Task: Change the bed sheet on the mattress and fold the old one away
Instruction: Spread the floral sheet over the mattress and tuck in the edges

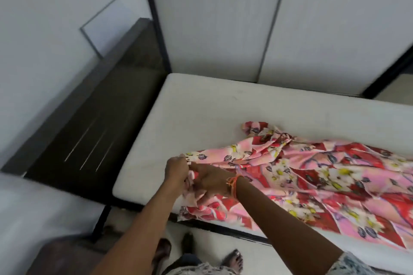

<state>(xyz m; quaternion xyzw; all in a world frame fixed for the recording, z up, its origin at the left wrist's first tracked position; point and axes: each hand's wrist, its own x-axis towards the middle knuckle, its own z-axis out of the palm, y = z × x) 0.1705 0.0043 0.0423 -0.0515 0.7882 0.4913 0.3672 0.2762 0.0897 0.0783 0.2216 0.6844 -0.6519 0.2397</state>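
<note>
Sheet (312, 176), pink and red with a flower print, is lying bunched and wrinkled on the bare white mattress (201, 114). It covers the near-right part of the mattress, runs off the right side of the view, and its near edge hangs a bit over the mattress's front edge. A twisted lump of it sits further in toward the middle. The far strip and the whole left end of the mattress are uncovered.

Both hands are at the sheet's left tip, close to the mattress's front-left corner. Left hand (176, 172) has its fingers curled in and pinching the sheet's corner, knuckles up. Right hand (210, 182) is right against it, touching or nearly so, with fingers bent down into a fold of the fabric, gripping it; the picture is a bit blurry so I can't tell exactly which fingers do the pinching. An orange thread band (233, 185) sits on the right wrist.

Beyond the left end of the mattress there's a dark headboard (93, 118), and a black frame bar (154, 18) runs up the white wall (223, 18) behind. Bare feet (232, 260) show on the floor just below the front edge, plus something brown (67, 257) in the bottom left.
</note>
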